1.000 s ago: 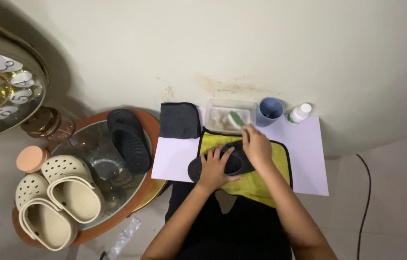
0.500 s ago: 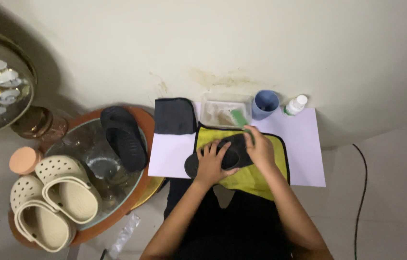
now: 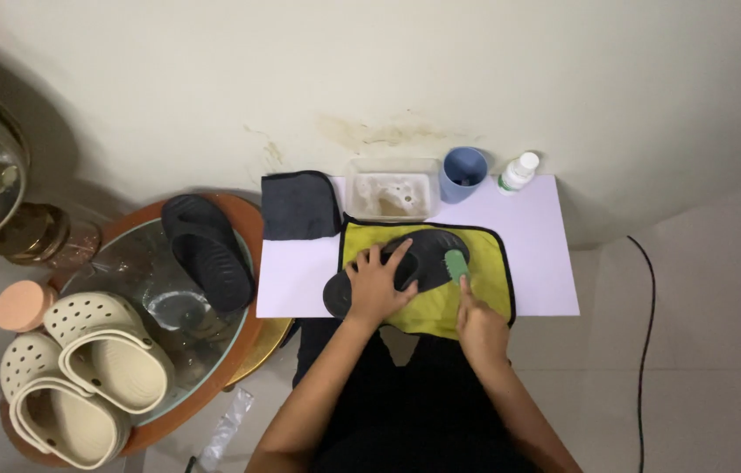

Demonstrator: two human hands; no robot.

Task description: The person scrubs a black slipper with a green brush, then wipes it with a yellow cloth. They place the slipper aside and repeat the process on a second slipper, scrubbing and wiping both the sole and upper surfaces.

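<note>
Pinning the black rubber slipper (image 3: 419,258) flat with spread left hand (image 3: 377,285) fingers helps; right hand (image 3: 478,326) stays closed around the small green brush (image 3: 456,264), short strokes over the yellow cloth (image 3: 484,293).

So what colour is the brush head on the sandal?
Green brush, seen in the head view.

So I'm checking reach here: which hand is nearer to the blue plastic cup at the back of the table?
Right. The right hand holds a green brush below the blue plastic cup; the left hand presses the black slipper, farther left.
</note>
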